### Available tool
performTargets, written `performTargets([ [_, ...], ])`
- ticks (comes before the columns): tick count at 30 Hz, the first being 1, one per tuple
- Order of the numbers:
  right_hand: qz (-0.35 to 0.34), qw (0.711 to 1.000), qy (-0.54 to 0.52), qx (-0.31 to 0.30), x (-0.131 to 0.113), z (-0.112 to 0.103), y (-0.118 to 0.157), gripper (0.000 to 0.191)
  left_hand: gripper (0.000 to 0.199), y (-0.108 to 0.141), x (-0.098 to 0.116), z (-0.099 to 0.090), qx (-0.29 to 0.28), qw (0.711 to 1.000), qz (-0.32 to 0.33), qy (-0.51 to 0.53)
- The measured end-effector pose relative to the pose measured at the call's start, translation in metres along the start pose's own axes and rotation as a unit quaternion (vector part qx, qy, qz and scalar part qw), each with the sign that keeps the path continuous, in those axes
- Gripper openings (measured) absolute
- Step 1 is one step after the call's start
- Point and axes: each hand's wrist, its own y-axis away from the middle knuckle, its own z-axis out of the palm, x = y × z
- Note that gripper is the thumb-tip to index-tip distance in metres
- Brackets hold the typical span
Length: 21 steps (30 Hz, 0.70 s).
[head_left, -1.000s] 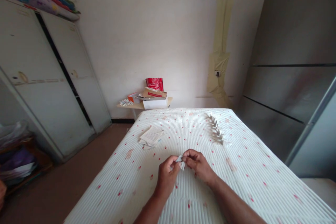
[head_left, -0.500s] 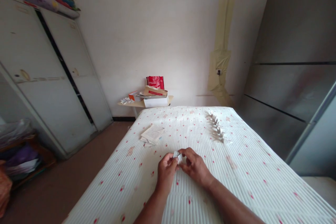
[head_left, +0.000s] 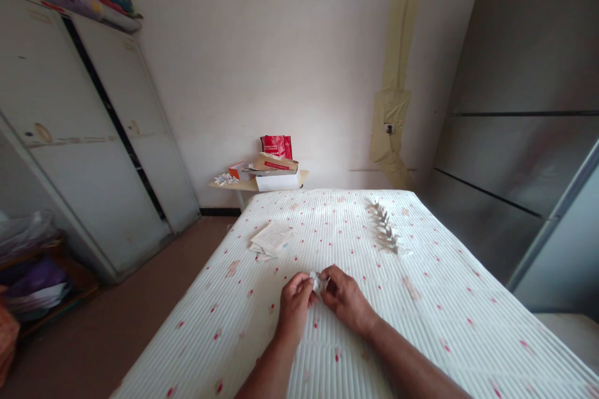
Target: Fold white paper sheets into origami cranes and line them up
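Observation:
Between my two hands is a small folded piece of paper, pale and creased, held just above the bed. My left hand pinches its left side between thumb and fingers. On the other side, my right hand grips the paper with thumb and bent fingertips. Fingers cover part of the paper, so its full shape is hidden. Beyond my left hand lies a loose stack of printed paper squares. Farther off to the right, several folded paper figures with pointed tips stand in a row.
A white quilted bedspread with red spots covers the bed. Past its far edge, a small table bears a white box, a red bag and white folded pieces. Cabinets stand left, a grey wardrobe right.
My right hand's fingers have curled closer around the paper, which now shows a different face. My left hand keeps its pinch in nearly the same place.

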Motion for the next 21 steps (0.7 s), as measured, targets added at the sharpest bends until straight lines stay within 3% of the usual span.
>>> performTargets([
  [7, 0.028, 0.999, 0.003, 0.023, 0.0005, 0.0018, -0.0018, 0.02, 0.025, -0.001, -0.0036, -0.0002, 0.005, 1.0, -0.012, -0.008],
  [13, 0.057, 0.996, -0.064, 0.025, 0.0038, 0.0036, -0.0022, 0.014, 0.032, -0.001, -0.0045, 0.0006, 0.016, 1.0, -0.015, 0.002],
  [21, 0.041, 0.995, -0.092, 0.021, 0.0007, 0.006, -0.0013, 0.022, 0.037, -0.0003, -0.0009, 0.0049, 0.026, 1.0, -0.011, 0.006],
])
